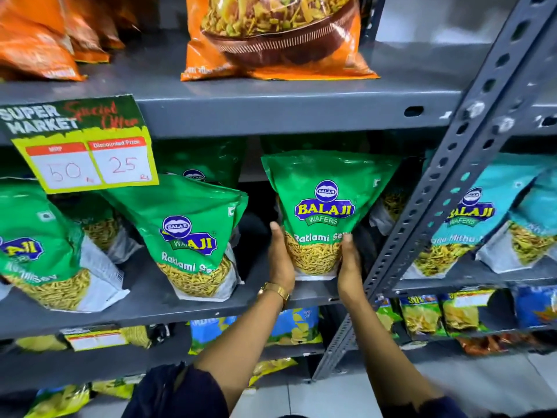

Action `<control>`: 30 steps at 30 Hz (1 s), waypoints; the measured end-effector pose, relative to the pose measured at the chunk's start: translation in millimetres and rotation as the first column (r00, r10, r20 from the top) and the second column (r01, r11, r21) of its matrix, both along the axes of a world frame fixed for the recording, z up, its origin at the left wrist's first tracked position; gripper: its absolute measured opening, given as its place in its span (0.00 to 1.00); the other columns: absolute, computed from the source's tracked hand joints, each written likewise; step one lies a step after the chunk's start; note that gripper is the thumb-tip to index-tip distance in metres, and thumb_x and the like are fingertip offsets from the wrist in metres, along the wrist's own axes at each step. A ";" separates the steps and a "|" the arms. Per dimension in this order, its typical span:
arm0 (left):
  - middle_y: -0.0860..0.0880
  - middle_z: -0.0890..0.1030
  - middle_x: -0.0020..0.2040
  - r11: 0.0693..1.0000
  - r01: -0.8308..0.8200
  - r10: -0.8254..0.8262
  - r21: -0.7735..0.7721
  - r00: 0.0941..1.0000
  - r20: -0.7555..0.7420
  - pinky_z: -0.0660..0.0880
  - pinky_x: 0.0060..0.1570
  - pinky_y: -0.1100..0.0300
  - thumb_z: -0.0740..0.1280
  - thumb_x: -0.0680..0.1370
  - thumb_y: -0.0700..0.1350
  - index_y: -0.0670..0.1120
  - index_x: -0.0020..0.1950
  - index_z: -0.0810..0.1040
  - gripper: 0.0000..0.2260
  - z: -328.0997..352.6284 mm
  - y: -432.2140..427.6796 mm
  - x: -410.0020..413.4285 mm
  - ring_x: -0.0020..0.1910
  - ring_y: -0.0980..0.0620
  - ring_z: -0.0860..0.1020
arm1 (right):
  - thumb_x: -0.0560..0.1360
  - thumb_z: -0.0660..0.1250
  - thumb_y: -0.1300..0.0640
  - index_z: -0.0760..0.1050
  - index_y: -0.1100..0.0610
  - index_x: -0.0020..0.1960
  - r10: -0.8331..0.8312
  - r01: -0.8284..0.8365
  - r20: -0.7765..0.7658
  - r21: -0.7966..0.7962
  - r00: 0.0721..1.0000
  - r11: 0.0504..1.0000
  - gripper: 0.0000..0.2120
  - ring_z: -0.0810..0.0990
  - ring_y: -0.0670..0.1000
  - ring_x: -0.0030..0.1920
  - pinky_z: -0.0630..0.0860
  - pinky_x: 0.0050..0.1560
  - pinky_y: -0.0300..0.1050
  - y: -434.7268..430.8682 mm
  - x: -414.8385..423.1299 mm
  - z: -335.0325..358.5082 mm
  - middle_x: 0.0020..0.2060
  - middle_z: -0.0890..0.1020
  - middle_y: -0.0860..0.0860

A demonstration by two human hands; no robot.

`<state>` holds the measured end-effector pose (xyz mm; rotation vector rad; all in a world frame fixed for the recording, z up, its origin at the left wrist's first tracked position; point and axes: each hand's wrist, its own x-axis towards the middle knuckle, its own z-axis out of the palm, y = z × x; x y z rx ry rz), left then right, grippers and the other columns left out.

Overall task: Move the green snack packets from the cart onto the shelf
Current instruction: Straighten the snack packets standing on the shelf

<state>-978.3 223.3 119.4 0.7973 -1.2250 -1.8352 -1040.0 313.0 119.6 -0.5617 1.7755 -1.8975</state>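
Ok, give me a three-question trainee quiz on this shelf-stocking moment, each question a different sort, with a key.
1. True or false: both hands, the left hand and the right hand, hold the green packet by its lower sides.
2. Multiple choice: The discounted price written on the offer card is A) 50 B) 25 C) 10.
3. Short answer: What colour are the packets on the far side of the slotted upright post?

Key: 1 true; 2 B; 3 teal blue.
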 end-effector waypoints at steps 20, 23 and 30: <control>0.54 0.63 0.78 0.950 0.065 0.022 -0.305 0.962 0.273 0.54 0.75 0.62 0.50 0.82 0.59 0.52 0.76 0.61 0.24 -7.8 21.5 60.9 0.75 0.62 0.59 | 0.69 0.52 0.23 0.46 0.49 0.79 -0.277 0.276 -0.210 -0.033 0.938 0.961 0.48 0.57 0.50 0.79 0.57 0.78 0.56 0.6 58.0 -12.8 0.79 0.56 0.51; 0.54 0.74 0.70 0.792 0.160 0.017 -0.589 0.959 0.283 0.66 0.71 0.58 0.51 0.80 0.64 0.51 0.70 0.71 0.26 -1.8 30.8 120.1 0.71 0.59 0.69 | 0.75 0.51 0.30 0.49 0.54 0.78 -0.251 0.219 -0.317 -0.132 0.915 0.967 0.41 0.56 0.52 0.79 0.55 0.78 0.55 9.0 103.6 -28.6 0.78 0.57 0.53; 0.45 0.71 0.67 0.249 -0.027 0.390 -0.968 0.918 0.075 0.60 0.73 0.53 0.54 0.81 0.57 0.47 0.67 0.70 0.21 4.2 -0.4 210.3 0.72 0.48 0.66 | 0.73 0.47 0.26 0.51 0.47 0.75 -0.013 -0.018 -0.293 -0.101 0.956 0.995 0.38 0.54 0.45 0.79 0.52 0.76 0.36 -29.2 186.0 -15.9 0.78 0.56 0.51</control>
